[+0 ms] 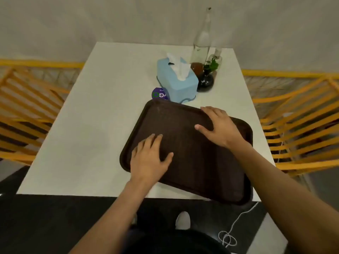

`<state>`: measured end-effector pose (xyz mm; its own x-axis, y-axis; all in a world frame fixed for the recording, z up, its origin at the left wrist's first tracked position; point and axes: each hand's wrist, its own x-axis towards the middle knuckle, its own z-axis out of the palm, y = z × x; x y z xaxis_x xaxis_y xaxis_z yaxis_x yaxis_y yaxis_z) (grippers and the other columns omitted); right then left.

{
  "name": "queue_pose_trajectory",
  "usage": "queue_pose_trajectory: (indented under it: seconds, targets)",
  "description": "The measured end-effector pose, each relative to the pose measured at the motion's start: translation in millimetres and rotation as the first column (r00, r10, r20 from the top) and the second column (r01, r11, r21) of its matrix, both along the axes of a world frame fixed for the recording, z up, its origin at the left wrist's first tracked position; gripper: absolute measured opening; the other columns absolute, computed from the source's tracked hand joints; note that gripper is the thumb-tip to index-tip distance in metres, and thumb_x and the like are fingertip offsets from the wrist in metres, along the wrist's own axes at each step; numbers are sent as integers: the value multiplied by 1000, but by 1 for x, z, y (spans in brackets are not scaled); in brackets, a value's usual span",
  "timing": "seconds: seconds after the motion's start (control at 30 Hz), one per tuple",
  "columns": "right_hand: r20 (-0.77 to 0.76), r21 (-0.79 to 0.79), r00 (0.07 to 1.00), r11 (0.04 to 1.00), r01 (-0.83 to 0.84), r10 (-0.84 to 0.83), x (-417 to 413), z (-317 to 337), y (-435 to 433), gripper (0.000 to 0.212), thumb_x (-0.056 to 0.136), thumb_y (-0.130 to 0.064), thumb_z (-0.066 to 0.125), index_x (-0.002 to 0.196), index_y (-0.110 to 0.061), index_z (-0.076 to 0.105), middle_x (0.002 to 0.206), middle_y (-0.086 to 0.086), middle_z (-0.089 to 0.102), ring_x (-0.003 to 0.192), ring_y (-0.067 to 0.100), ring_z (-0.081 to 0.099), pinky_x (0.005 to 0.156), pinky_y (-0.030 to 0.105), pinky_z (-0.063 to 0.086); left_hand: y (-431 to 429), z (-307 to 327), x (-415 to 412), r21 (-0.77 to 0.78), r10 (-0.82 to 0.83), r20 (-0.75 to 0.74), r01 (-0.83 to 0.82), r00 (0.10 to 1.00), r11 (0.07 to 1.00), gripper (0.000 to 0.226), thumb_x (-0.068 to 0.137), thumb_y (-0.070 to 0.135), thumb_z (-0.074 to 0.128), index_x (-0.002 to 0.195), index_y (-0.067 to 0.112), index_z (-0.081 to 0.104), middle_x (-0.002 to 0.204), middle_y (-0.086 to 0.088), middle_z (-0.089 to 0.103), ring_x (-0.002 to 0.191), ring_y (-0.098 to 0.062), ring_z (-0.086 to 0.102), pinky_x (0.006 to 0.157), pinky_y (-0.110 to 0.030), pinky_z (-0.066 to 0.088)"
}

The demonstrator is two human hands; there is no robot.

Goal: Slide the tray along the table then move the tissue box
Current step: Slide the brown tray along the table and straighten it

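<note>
A dark brown tray (192,173) lies at an angle on the white table (91,125), its near right corner hanging over the front edge. My left hand (148,158) rests flat on the tray's left part, fingers spread. My right hand (218,127) lies flat on the tray's far right part, fingertips near the far rim. Neither hand grips anything. A light blue tissue box (176,81) with a white tissue sticking out stands just behind the tray's far edge.
A round purple sticker (158,94) lies left of the tissue box. A tall clear bottle (201,39), a small dark vase with a green plant (207,77) and a small glass bottle (217,57) stand behind the box. Orange slatted chairs (27,110) flank the table. A white cord (236,224) dangles below.
</note>
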<state>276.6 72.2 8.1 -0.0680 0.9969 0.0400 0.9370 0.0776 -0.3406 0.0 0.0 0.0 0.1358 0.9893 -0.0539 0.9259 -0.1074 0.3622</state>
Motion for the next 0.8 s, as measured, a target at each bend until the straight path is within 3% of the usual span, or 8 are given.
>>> queue_pose_trajectory:
  seconds: [0.13, 0.23, 0.47, 0.57, 0.8]
  targets:
    - [88, -59, 996, 998, -25, 30, 8, -16, 4, 72, 96, -67, 48, 157, -31, 35, 162, 2, 35, 149, 30, 29, 119, 51, 26, -27, -18, 8, -14, 23, -96, -25, 995, 1000, 78, 89, 75, 34, 154, 31, 33, 161, -2, 35, 147, -27, 33, 118, -53, 24]
    - [141, -78, 990, 997, -9, 20, 9, -24, 15, 68, 100, -58, 48, 159, -29, 31, 165, 3, 30, 151, 33, 26, 120, 54, 23, -32, -26, 13, -69, 40, -128, -49, 991, 996, 85, 87, 81, 22, 157, 34, 24, 167, -5, 23, 154, -28, 17, 120, -56, 14]
    - [251, -76, 968, 997, 5, 15, 11, -18, 39, 49, 107, -28, 44, 155, -19, 41, 148, 9, 48, 132, 35, 44, 105, 52, 39, -35, -31, 15, -84, 46, -177, -62, 983, 995, 89, 86, 83, 16, 160, 35, 16, 170, -6, 11, 156, -28, 5, 122, -56, 10]
    - [236, -70, 972, 998, -4, 20, 11, -16, 47, 44, 107, -20, 42, 151, -19, 48, 140, 12, 53, 124, 35, 48, 98, 50, 42, -33, -31, 7, -100, 48, -189, -68, 981, 993, 89, 85, 84, 17, 161, 37, 13, 170, -5, 8, 156, -26, 3, 122, -56, 8]
    - [176, -84, 982, 995, -48, 62, -12, -18, 55, 39, 108, -21, 43, 145, -17, 54, 133, 13, 58, 116, 34, 53, 95, 46, 46, -14, -32, -44, -91, -6, -192, -12, 981, 996, 87, 85, 84, 17, 160, 40, 11, 171, -1, 7, 157, -23, 3, 123, -52, 7]
